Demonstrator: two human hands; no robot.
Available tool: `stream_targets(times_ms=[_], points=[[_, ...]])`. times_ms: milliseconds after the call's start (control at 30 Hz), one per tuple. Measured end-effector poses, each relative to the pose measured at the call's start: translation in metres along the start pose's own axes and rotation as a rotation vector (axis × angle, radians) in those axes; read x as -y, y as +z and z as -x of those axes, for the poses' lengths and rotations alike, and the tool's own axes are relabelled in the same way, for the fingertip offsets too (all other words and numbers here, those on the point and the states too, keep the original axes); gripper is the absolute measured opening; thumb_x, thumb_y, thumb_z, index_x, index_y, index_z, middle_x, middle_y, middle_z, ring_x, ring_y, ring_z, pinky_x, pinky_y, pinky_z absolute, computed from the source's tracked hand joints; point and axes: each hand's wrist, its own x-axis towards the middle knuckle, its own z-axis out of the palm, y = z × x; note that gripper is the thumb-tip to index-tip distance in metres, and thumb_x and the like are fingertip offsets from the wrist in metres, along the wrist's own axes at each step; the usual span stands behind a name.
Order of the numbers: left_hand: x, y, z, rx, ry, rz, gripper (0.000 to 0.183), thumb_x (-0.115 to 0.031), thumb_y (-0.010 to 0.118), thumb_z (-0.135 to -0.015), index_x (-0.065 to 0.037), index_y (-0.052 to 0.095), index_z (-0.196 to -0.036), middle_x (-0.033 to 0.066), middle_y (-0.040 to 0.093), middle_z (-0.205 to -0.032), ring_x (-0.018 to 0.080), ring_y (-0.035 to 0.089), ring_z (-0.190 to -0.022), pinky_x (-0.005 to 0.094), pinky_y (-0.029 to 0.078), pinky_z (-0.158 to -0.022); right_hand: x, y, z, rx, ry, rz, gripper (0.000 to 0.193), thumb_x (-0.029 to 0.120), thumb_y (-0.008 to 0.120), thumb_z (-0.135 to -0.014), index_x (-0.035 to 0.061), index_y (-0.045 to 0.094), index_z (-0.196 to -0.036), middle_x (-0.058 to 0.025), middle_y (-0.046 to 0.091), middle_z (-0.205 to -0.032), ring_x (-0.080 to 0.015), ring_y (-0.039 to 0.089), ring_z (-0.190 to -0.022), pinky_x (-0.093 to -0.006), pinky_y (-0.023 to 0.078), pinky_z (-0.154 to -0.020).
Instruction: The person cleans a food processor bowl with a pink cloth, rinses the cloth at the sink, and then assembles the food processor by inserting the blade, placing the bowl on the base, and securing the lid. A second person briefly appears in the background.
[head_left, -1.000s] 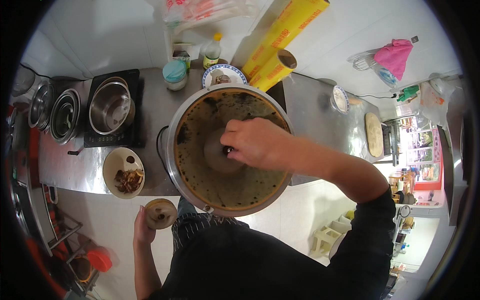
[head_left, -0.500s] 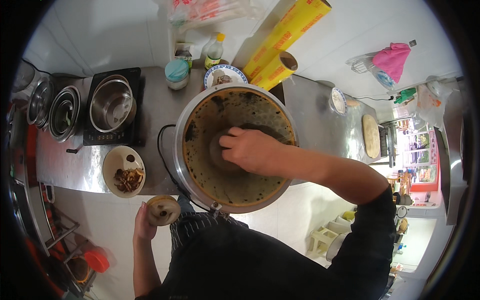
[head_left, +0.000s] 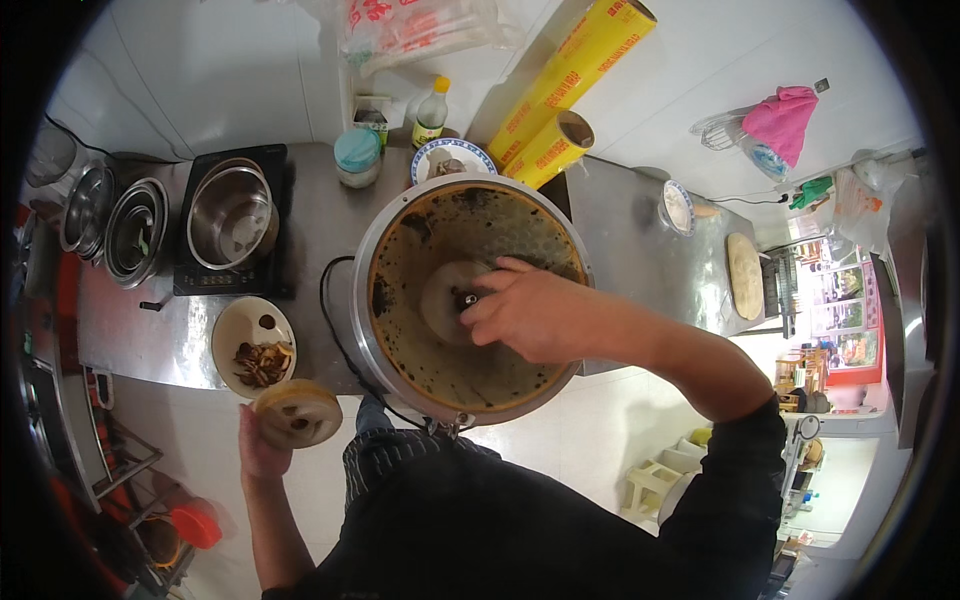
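Note:
My left hand [head_left: 262, 447] grips the edge of a round beige disc [head_left: 318, 402] with a dark hole in its middle and hollows in its face. The disc is tilted, just below the cream bowl [head_left: 226, 375] of brown dried pieces. My right hand [head_left: 535, 315] reaches into a big round metal vessel [head_left: 364, 300], stained and dark-spotted inside. Its fingers are spread near a small metal shaft [head_left: 471, 299] rising from a pale round base [head_left: 437, 305]. Nothing shows in that hand; whether the fingertips touch the shaft, I cannot tell.
On the steel counter [head_left: 320, 225] a pot [head_left: 232, 215] stands on a black hob [head_left: 272, 165]. Stacked metal bowls [head_left: 138, 235] lie left of it. Behind the vessel are a jar [head_left: 357, 157], a bottle [head_left: 430, 118], a patterned plate [head_left: 452, 150] and yellow rolls [head_left: 565, 85]. A black cord [head_left: 327, 300] runs beside the vessel.
My left hand has moved the disc left, toward the cream bowl. My right hand's fingers have spread from a closer bunch, and the shaft now shows beside them.

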Motion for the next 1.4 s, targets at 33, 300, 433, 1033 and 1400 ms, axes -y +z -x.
stream_targets(times_ms=[33, 300, 433, 1033, 1400], points=[[-0.01, 0.005, -0.004, 0.058, 0.063, -0.019, 0.071, -0.058, 0.039, -0.104, 0.001, 0.046, -0.142, 0.0165, 0.055, -0.141, 0.0313, 0.053, -0.13, 0.0483, 0.04, -0.112, -0.001, 0.002, 0.001, -0.07, 0.036, -0.004, 0.017, 0.003, 0.062, -0.078, 0.0084, 0.07, -0.093, -0.0053, 0.067, -0.119, -0.0308, 0.06, -0.111, -0.041, 0.043, -0.106], [-0.083, 0.109, -0.047, 0.275, 0.206, -0.004, 0.082, -0.069, 0.034, -0.101, 0.0, 0.051, -0.14, 0.0159, 0.06, -0.136, 0.0327, 0.059, -0.124, 0.049, 0.047, -0.105, -0.011, -0.006, -0.003, -0.195, 0.137, -0.19, 0.022, 0.003, 0.059, -0.079, 0.0046, 0.072, -0.097, -0.0167, 0.071, -0.098, -0.0389, 0.066, -0.093, -0.0477, 0.053, -0.086], [-0.082, 0.164, -0.074, 0.236, 0.108, 0.019, 0.08, -0.066, 0.033, -0.102, 0.002, 0.052, -0.138, 0.0163, 0.062, -0.133, 0.032, 0.061, -0.121, 0.0489, 0.048, -0.105, -0.011, -0.011, -0.022, -0.16, 0.19, -0.267, 0.027, 0.006, 0.062, -0.079, 0.0038, 0.071, -0.104, -0.0171, 0.07, -0.1, -0.0392, 0.064, -0.096, -0.0483, 0.053, -0.088], [-0.073, 0.28, -0.095, 0.349, 0.032, -0.188, 0.05, -0.034, 0.046, -0.109, 0.004, 0.047, -0.141, 0.0116, 0.058, -0.136, 0.019, 0.058, -0.123, 0.0359, 0.044, -0.107, 0.034, -0.057, 0.008, -0.82, -0.008, -0.322, 0.053, 0.025, 0.079, -0.084, 0.0, 0.056, -0.124, -0.0167, 0.053, -0.136, -0.0348, 0.059, -0.12, -0.0422, 0.052, -0.095], [-0.068, 0.294, -0.111, 0.55, 0.625, -1.437, 0.021, -0.017, 0.07, -0.091, 0.001, 0.068, -0.1, 0.0156, 0.068, -0.097, 0.0352, 0.066, -0.088, 0.038, 0.055, -0.078, 0.0, -0.017, 0.056, -0.721, -0.034, -1.775, 0.071, 0.034, 0.069, -0.092, 0.002, 0.041, -0.148, -0.0132, 0.057, -0.135, -0.0245, 0.058, -0.124, -0.044, 0.053, -0.097]])
